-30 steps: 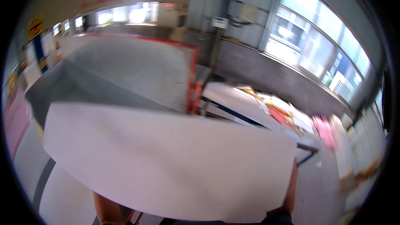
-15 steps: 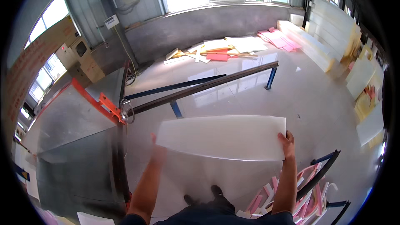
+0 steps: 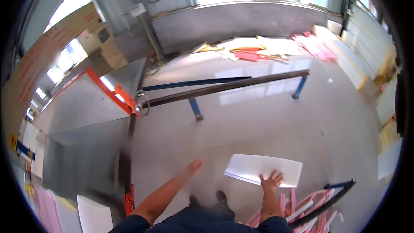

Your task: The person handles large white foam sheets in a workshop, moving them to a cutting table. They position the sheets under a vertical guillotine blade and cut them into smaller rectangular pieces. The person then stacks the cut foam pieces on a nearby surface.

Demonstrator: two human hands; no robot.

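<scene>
A white board (image 3: 243, 167) with a slightly curved outline is to the right of my feet, low over the floor or lying on it; I cannot tell which. My right hand (image 3: 271, 180) rests on its near right part, fingers spread over the white face. My left hand (image 3: 196, 165) is off the board, to the left of it, with bare floor between them. Motion blurs its fingers, and nothing shows in it.
A dark steel beam on blue legs (image 3: 241, 85) crosses ahead. To the left stands a grey-topped machine (image 3: 82, 155) with an orange bracket (image 3: 123, 99). Pink and white strips (image 3: 297, 205) lie in a rack at lower right. Foam sheets (image 3: 254, 49) lie along the far wall.
The white board has gone lower and looks smaller. My left hand has come off its left end and moved right. My right hand has shifted from its right edge onto its face.
</scene>
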